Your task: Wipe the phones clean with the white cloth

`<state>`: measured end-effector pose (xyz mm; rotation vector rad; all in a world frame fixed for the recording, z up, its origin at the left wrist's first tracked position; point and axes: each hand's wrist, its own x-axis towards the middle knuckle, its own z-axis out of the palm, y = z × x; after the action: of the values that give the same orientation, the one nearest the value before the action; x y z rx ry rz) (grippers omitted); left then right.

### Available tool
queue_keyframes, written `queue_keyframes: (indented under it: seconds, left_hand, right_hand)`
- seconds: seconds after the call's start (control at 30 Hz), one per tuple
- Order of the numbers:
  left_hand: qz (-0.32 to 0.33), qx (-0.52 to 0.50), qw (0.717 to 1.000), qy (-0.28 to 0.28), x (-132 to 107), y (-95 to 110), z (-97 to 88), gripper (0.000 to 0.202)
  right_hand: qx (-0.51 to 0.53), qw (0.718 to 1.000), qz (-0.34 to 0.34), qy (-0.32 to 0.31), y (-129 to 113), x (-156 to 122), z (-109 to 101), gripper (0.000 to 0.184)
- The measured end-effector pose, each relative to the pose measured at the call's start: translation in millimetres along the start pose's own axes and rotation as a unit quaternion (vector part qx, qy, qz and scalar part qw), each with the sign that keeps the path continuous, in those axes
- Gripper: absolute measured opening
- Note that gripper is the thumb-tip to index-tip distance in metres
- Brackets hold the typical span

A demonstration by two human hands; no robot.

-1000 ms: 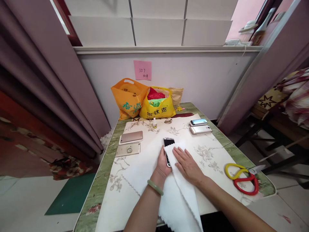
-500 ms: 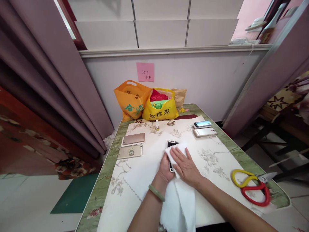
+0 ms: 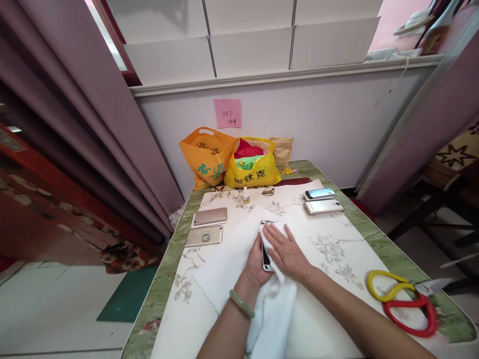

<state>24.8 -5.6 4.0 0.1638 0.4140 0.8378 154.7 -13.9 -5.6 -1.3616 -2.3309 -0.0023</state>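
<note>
A black-screened phone (image 3: 266, 258) lies on the table's middle, mostly covered by a white cloth (image 3: 224, 259). My left hand (image 3: 254, 264) is curled round the phone's left edge and holds it down. My right hand (image 3: 286, 252) lies flat with its fingers stretched out, pressing a fold of the cloth onto the phone's screen. Only the phone's top edge and a strip of its side show. A green bangle (image 3: 242, 303) circles my left wrist.
Two gold phones (image 3: 209, 217) (image 3: 203, 236) lie at the left, two more phones (image 3: 319, 193) (image 3: 324, 206) at the back right. Yellow and red scissors (image 3: 402, 299) rest near the table's right edge. Orange (image 3: 207, 157) and yellow (image 3: 251, 167) bags and a small bottle (image 3: 246, 194) stand at the back.
My right hand has slid forward over the phone with the cloth, so less of the screen shows. The cloth's hanging end has bunched up. The view has shifted left.
</note>
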Motion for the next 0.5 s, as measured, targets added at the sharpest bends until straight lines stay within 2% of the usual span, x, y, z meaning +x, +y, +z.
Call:
queue_keyframes:
  seconds: [0.03,0.07,0.13,0.17,0.27,0.37,0.4,0.5]
  left_hand:
    - [-0.003,0.000,1.000,0.001,-0.2,0.0,0.4,0.047]
    - [-0.007,0.002,1.000,0.004,-0.2,-0.1,0.6,0.049]
    - [-0.010,0.012,1.000,0.006,0.0,-0.3,0.4,0.051]
    - [-0.008,0.016,1.000,0.007,0.3,-0.4,-0.1,0.051]
    - [0.002,0.016,1.000,0.015,1.5,-0.6,-2.3,0.050]
    - [0.001,0.017,1.000,0.017,2.6,-0.7,-3.7,0.050]
    - [-0.003,0.017,1.000,0.015,3.0,-0.8,-3.8,0.050]
    - [-0.010,0.012,1.000,0.017,4.2,-1.3,-4.2,0.047]
  right_hand:
    - [0.003,1.000,-0.029,-0.010,1.1,0.3,0.1,0.056]
    - [0.002,1.000,-0.027,-0.006,2.0,0.5,0.1,0.056]
    - [-0.005,0.999,0.025,0.030,2.8,0.5,0.0,0.056]
    - [-0.005,0.999,0.030,0.041,2.8,0.5,-0.2,0.057]
    - [0.011,0.998,-0.047,0.036,2.2,0.8,-0.8,0.058]
    - [0.017,0.997,0.013,0.078,2.9,1.5,-0.9,0.059]
    - [0.021,0.997,0.009,0.077,3.6,1.7,-0.6,0.060]
    - [0.044,0.996,-0.071,0.043,5.9,2.0,0.6,0.058]
